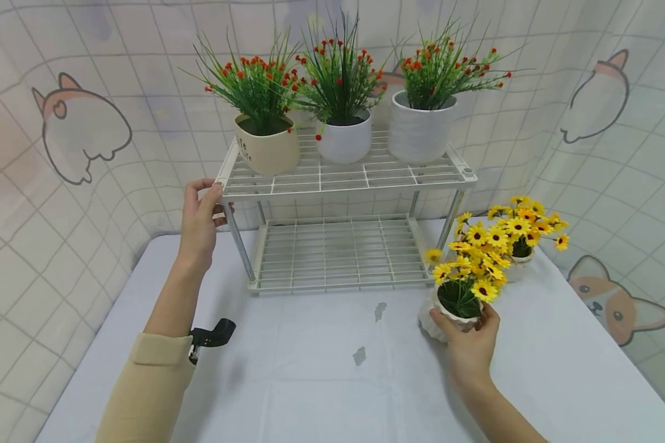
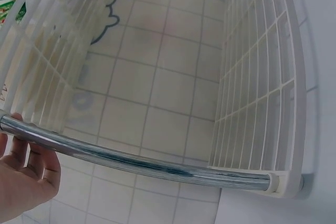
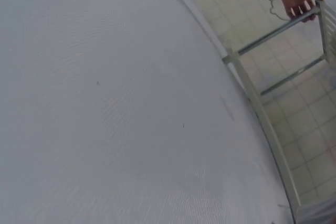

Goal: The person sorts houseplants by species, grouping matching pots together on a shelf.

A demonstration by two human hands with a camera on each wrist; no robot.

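Note:
My left hand [image 1: 199, 221] grips the top left front corner of a white two-tier wire rack [image 1: 343, 191]. In the left wrist view, the fingers [image 2: 34, 166] curl behind the chrome post [image 2: 136, 163] near its upper end. On the right, my right hand [image 1: 473, 351] holds a white pot [image 1: 435, 326] of yellow daisies [image 1: 476, 258] between thumb and fingers. This pot is tilted, in front of the rack's right end; whether its base touches the table cannot be told. The right wrist view shows neither this pot nor the right hand clearly.
Three pots of red-flowered grass, one cream [image 1: 271, 147] and two white [image 1: 345, 138], stand on the top tier. The lower tier [image 1: 338, 252] is bare wire. Another yellow daisy plant [image 1: 523, 231] stands behind the held one. A white cloth [image 1: 310, 381] covers the table.

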